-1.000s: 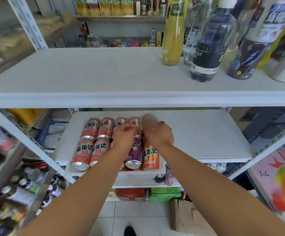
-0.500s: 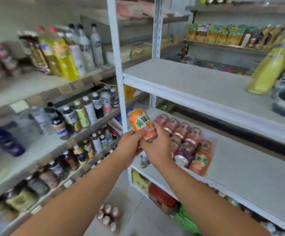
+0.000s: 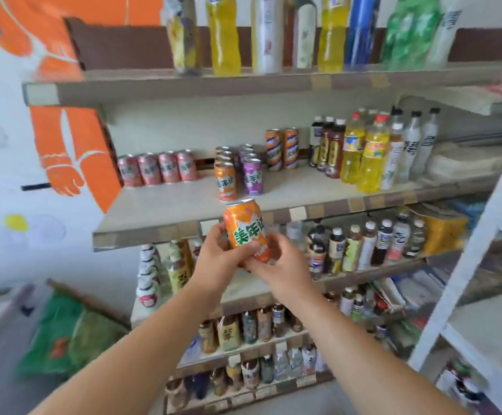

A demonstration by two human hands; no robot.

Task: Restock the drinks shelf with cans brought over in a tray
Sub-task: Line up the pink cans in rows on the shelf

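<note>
Both hands grip one orange can [image 3: 245,230], the left hand [image 3: 216,259] wrapped round its side, the right hand [image 3: 276,265] pinching its base, just before the shelf [image 3: 159,226]. Pink, orange and purple cans [image 3: 252,175] already stand there; this one is not yet placed.

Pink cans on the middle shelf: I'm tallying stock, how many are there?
4, upright in a side-by-side row at the shelf's left rear. None seem hidden behind them.
</note>
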